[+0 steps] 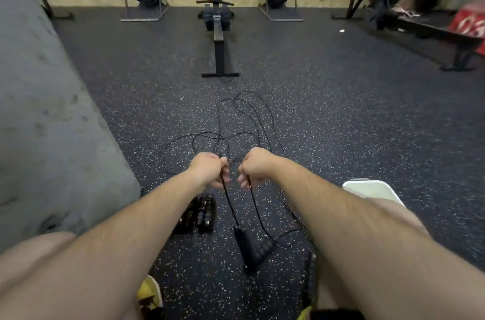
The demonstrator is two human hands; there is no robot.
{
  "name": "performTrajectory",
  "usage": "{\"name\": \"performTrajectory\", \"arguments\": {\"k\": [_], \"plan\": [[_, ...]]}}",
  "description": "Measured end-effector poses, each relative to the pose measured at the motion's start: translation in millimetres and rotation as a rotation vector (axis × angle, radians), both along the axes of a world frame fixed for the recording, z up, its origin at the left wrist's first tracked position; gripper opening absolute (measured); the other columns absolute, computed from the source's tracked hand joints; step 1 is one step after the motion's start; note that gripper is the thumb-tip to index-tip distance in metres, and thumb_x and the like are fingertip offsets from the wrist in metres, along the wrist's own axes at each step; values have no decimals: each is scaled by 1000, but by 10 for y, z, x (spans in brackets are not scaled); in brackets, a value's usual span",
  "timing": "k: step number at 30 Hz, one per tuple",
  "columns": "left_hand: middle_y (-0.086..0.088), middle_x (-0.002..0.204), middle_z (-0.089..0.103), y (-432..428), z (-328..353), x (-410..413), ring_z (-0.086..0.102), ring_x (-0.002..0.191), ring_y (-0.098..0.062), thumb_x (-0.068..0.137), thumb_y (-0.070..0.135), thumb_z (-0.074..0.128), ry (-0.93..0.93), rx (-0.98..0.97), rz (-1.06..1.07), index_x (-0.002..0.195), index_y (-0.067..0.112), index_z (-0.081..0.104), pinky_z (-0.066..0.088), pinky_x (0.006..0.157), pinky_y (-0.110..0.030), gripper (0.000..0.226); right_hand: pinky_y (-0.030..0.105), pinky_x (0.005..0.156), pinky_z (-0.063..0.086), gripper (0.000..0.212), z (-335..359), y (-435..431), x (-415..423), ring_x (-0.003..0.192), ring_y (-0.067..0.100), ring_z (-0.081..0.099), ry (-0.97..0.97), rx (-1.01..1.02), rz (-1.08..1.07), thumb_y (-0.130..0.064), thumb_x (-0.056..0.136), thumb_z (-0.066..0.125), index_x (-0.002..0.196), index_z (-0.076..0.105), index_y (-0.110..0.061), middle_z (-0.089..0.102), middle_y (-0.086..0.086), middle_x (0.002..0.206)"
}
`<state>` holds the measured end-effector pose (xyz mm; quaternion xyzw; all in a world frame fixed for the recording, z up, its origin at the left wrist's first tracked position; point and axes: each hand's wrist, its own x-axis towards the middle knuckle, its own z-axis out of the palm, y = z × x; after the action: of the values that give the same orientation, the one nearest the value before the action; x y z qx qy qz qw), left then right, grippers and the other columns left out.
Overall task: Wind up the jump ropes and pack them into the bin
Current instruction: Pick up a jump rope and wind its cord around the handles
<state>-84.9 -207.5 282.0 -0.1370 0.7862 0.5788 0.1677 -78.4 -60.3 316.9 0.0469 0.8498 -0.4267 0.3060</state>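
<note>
We reach both bare forearms forward from the near edge, converging toward the middle. Our left hand (pixel 210 170) and right hand (pixel 254 168) sit close together, backs up, fingers curled, each gripping the thin black cord (pixel 229 203).

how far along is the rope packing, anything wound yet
Early. One wound-looking bundle lies on the floor by the left forearm, not in the bin, whose inside is hidden. In hand: the left hand and right hand both grip a thin black cord, its handles below them. Left: most of that cord sprawls loose ahead, to be wound, then everything goes in the bin.
</note>
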Motion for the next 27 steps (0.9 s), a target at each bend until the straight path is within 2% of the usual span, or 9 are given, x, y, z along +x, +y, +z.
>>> {"name": "performTrajectory", "arguments": {"k": [3, 6, 9, 12, 16, 18, 20, 23, 27], "plan": [[-10, 81, 66, -44, 278, -64, 68, 58, -21, 106, 12, 45, 1, -73, -54, 99, 5, 57, 54, 44, -28, 16, 36, 68, 56, 27, 258, 80, -95, 72, 28, 65, 22, 138, -55, -3, 105, 31, 93, 54, 4, 64, 17, 78], [-11, 83, 64, -38, 481, -73, 72, 66, -25, 105, 5, 39, 9, -75, -109, 97, 7, 53, 59, 52, -33, 16, 27, 65, 49, 23, 383, 141, -166, 67, 18, 59, 95, 303, -28, -6, 102, 43, 82, 54, -4, 58, 6, 73], [-10, 82, 66, -1, 544, -12, 74, 73, -27, 102, 0, 42, -56, 45, -178, 94, 7, 52, 63, 67, -41, 14, 26, 52, 44, 20, 285, 99, -291, 55, 14, 47, 169, 138, -106, -21, 102, 46, 91, 56, -8, 53, 4, 73], [-11, 90, 71, 47, 527, 95, 76, 88, -29, 100, -3, 49, -115, 102, -326, 95, 7, 56, 60, 75, -43, 13, 20, 47, 44, 40, 229, -64, -361, 45, 13, 52, -48, -221, -183, -40, 106, 44, 104, 59, -3, 59, 4, 69], [-17, 101, 74, 29, 543, 35, 73, 103, -34, 93, -8, 42, -217, 198, -376, 109, 0, 60, 58, 88, -41, 25, 22, 47, 34, 23, 278, -168, -482, 44, 9, 46, 67, -197, -128, -11, 101, 52, 81, 63, -12, 57, 0, 64], [-25, 112, 71, -62, 527, -127, 71, 105, -39, 87, 0, 38, -270, 292, -232, 122, -9, 55, 56, 91, -46, 40, 25, 58, 41, 19, 338, -118, -576, 55, 11, 54, 92, -269, -165, -7, 98, 51, 88, 68, -11, 65, 2, 73], [-30, 119, 67, -156, 468, -317, 70, 105, -42, 93, 15, 36, -276, 416, -50, 126, -11, 50, 55, 90, -50, 45, 26, 61, 49, 14, 420, -37, -591, 65, 14, 60, 54, -367, -118, -7, 95, 55, 99, 68, -8, 69, 3, 80], [-22, 110, 67, -187, 385, -546, 70, 94, -33, 107, 35, 35, -201, 527, 114, 114, -7, 50, 57, 76, -46, 46, 26, 65, 55, 21, 501, 89, -509, 75, 15, 66, -80, -315, 202, -11, 96, 60, 112, 67, 0, 71, 8, 93], [-3, 81, 67, -133, 364, -680, 64, 66, -13, 105, 12, 47, -51, 387, 150, 100, 7, 61, 52, 63, -29, 16, 31, 81, 55, 26, 415, 172, -507, 98, 20, 70, -197, -227, 350, -10, 99, 54, 122, 62, -1, 74, 9, 111]]}}
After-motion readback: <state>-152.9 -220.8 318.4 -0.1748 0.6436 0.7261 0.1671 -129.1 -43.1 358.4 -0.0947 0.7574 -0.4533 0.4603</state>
